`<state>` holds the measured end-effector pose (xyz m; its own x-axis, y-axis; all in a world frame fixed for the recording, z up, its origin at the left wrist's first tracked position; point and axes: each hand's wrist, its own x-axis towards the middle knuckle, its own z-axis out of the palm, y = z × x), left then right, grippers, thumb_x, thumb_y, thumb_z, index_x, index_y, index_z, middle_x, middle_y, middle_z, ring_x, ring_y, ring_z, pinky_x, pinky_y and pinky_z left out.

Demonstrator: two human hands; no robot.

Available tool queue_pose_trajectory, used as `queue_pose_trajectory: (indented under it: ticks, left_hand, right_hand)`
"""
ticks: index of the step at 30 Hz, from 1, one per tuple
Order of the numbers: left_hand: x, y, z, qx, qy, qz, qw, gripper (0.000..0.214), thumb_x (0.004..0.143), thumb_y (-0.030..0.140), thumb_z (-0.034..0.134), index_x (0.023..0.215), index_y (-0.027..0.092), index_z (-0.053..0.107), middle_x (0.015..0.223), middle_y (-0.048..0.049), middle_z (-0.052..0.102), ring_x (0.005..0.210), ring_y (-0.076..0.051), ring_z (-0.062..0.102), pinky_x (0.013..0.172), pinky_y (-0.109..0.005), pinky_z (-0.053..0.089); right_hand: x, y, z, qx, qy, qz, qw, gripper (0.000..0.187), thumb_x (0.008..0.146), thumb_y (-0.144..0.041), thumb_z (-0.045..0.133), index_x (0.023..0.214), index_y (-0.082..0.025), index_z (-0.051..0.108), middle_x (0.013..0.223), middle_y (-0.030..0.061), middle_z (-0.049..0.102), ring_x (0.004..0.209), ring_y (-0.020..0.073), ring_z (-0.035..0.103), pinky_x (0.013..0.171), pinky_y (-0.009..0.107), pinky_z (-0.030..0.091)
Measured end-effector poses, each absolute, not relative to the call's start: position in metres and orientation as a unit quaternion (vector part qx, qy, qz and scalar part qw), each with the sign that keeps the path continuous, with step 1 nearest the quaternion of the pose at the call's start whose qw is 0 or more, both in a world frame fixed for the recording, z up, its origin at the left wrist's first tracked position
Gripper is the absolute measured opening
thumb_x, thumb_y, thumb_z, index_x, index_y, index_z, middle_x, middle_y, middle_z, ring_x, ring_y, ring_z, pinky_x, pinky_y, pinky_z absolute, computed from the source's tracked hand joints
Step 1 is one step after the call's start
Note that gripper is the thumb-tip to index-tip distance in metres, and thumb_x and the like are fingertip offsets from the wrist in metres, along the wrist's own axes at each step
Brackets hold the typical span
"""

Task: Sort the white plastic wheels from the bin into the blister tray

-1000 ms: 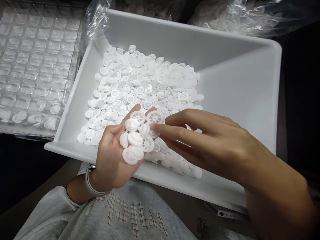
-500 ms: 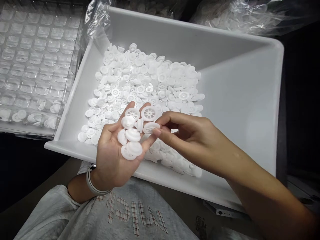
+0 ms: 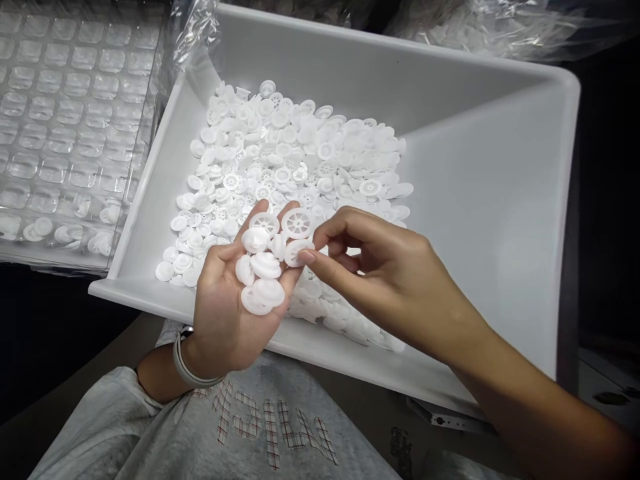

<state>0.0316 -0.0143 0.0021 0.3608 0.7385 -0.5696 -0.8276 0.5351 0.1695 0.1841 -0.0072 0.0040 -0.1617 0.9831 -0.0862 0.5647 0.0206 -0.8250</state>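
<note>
My left hand (image 3: 227,320) is palm up over the bin's near side, its fingers slightly curled under several white plastic gears (image 3: 265,265). Some of these gears show spokes, others a stepped hub. At the fingertips of my right hand (image 3: 380,267) is one spoked gear (image 3: 299,254), lying against the fingers of the left hand. The right thumb presses on its face and the index finger is by its edge. Beneath both hands spreads a heap of similar white gears (image 3: 280,153).
The heap lies in a large white plastic bin (image 3: 490,173) with raised walls. To the left are stacked clear compartment trays (image 3: 65,133), with white parts in the nearest rows. Clear plastic bags (image 3: 480,33) lie behind the bin.
The right thumb has moved slightly left and up, farther onto the spoked gear, which has shifted toward the left fingers. The view has shifted a little.
</note>
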Motion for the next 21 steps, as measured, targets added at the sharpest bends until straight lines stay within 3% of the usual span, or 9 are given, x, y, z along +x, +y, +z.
queue_pose_trajectory:
  ticks: [4,11,21]
  left_hand:
    - [0.032,-0.013,0.003,-0.075,0.315,0.472,0.82,0.044,0.091,0.024,0.04,0.133,0.025,0.052,0.129,-0.0012,0.066,0.127,-0.018,0.058,0.113,-0.036,0.043]
    - [0.032,-0.014,0.005,-0.078,0.304,0.492,0.812,0.047,0.092,0.025,0.039,0.138,0.022,0.049,0.133,-0.003,0.064,0.129,-0.019,0.056,0.113,-0.037,0.043]
    - [0.03,-0.015,0.006,-0.091,0.301,0.496,0.809,0.049,0.091,0.022,0.04,0.139,0.022,0.048,0.135,-0.0014,0.063,0.128,-0.017,0.057,0.112,-0.034,0.043]
  right_hand:
    - [0.181,-0.007,0.005,-0.577,-0.638,0.403,0.311,0.009,0.081,-0.028,0.068,0.079,-0.021,0.064,0.071,-0.0004,0.053,0.063,0.0106,0.047,0.052,0.024,0.039]
    - [0.178,-0.004,0.007,-0.579,-0.598,0.471,0.293,0.016,0.077,-0.024,0.067,0.064,-0.019,0.058,0.062,-0.0029,0.05,0.055,0.0078,0.04,0.048,0.024,0.033]
    - [0.187,0.004,0.007,-0.576,-0.597,0.487,0.271,0.018,0.08,-0.031,0.065,0.066,-0.021,0.058,0.059,-0.0029,0.049,0.052,0.0081,0.039,0.046,0.025,0.033]
